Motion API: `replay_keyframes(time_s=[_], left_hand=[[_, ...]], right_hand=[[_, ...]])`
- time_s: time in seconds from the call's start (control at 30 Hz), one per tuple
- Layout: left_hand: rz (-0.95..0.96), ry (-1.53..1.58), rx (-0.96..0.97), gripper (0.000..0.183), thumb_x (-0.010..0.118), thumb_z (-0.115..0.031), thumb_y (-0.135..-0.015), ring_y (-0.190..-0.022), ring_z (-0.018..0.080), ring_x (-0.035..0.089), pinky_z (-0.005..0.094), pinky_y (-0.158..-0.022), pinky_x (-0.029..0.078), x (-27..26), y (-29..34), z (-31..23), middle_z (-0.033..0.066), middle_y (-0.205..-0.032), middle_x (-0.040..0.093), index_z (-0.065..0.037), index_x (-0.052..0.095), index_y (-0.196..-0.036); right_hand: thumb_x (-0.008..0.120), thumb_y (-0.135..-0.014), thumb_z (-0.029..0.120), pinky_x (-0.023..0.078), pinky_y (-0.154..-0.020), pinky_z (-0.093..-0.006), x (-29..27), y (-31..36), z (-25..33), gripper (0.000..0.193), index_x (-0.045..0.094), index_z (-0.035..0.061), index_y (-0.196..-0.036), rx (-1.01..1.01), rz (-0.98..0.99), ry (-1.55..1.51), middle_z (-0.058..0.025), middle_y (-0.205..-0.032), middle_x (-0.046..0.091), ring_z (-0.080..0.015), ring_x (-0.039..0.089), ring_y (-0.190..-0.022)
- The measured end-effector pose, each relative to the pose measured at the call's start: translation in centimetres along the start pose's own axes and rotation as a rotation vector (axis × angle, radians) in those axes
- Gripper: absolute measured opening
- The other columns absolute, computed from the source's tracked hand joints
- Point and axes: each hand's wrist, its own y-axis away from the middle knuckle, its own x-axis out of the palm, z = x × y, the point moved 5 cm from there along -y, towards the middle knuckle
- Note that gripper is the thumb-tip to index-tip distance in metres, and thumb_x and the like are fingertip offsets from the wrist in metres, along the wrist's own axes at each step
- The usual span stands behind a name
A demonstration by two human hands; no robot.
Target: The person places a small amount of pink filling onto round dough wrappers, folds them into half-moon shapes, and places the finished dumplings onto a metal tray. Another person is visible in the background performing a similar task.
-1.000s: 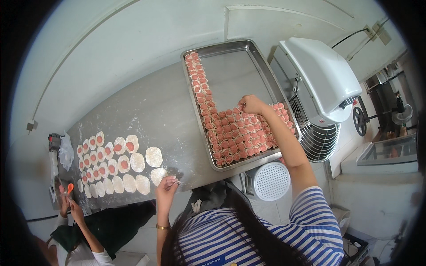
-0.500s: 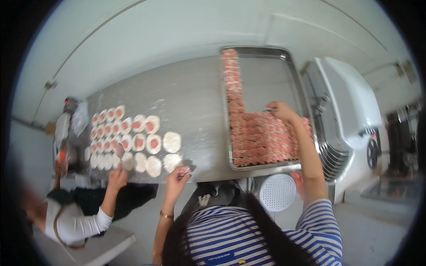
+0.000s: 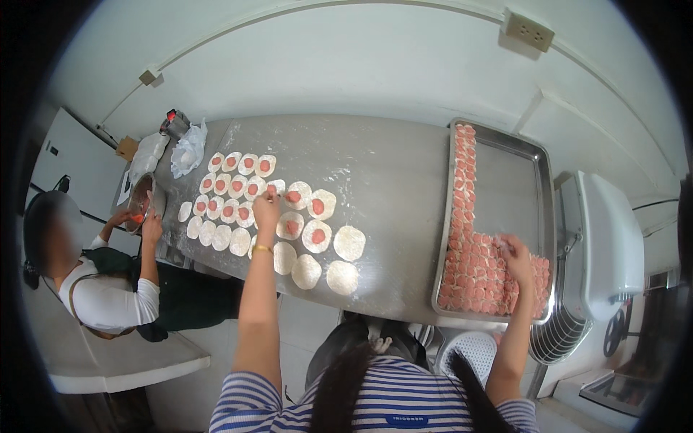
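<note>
Round dough wrappers (image 3: 349, 243) lie in rows on the floured steel table, many with a pink dab of filling. My left hand (image 3: 266, 208) reaches in among them. Its fingers are closed at the edge of a filled wrapper (image 3: 277, 186), partly covered by the hand. At the right, a shallow metal tray (image 3: 554, 216) holds closely packed rows of small pink-and-white dumplings (image 3: 476, 273). Over the far edge of these rows is my right hand (image 3: 517, 260), fingers pinched together. Something small and pale shows at its fingertips, too unclear to name.
A co-worker (image 3: 108, 289) at the left has both hands at a metal bowl (image 3: 160, 209). Plastic bags (image 3: 189, 150) lie at the table's far left corner. Right of the tray stands a white machine (image 3: 603, 245) with a wire guard. A white perforated stool (image 3: 473, 352) is below the table edge.
My left hand has moved from the table's near edge up among the filled wrappers. My right hand stays over the tray. The view has shifted left; the co-worker's hand left the wrappers for the bowl.
</note>
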Motion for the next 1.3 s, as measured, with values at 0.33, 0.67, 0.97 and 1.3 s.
replay_keyframes(time_s=[0.33,0.67,0.97,1.3], left_hand=[[0.104,-0.486,-0.02,0.026,0.065,-0.031,-0.076,-0.077,0.0352,0.066,0.0446,-0.071,0.052,7.4,-14.4,11.6,0.0182,-0.083,0.068,-0.005,0.071,-0.078],[0.36,0.167,-0.149,0.025,0.059,-0.024,-0.086,-0.069,0.0165,0.059,0.0365,-0.062,0.047,8.3,-17.0,15.0,0.0106,-0.074,0.062,0.0,0.067,-0.088],[0.69,1.56,-0.55,0.024,0.053,-0.022,-0.091,-0.072,0.0154,0.055,0.0251,-0.065,0.047,5.1,-14.3,10.7,0.0044,-0.08,0.056,-0.001,0.055,-0.103],[1.27,1.799,-0.76,0.038,0.041,-0.009,-0.095,-0.113,0.0205,0.056,0.034,-0.094,0.05,7.8,12.5,-11.7,0.0142,-0.124,0.055,0.005,0.042,-0.129]], right_hand=[[0.051,-0.082,-0.002,0.046,-0.089,-0.031,3.4,11.3,2.6,0.031,0.062,-0.002,-0.111,0.053,-0.068,0.167,-0.0166,-0.114,0.062,-0.0232,0.059,-0.104],[0.054,-0.077,-0.003,0.047,-0.086,-0.0353,3.8,15.8,6.4,0.036,0.063,0.0009,-0.112,0.107,-0.27,0.221,-0.0164,-0.109,0.064,-0.0305,0.061,-0.098],[0.053,-0.076,-0.005,0.049,-0.086,-0.0329,7.4,14.6,7.8,0.037,0.063,0.0011,-0.112,0.027,-0.265,-0.006,-0.0126,-0.106,0.065,-0.0234,0.063,-0.097],[0.057,-0.086,0.008,0.049,-0.082,-0.0324,14.5,6.4,10.9,0.029,0.062,0.0062,-0.114,-0.228,-0.198,-0.114,-0.0086,-0.105,0.063,-0.0187,0.06,-0.095]])
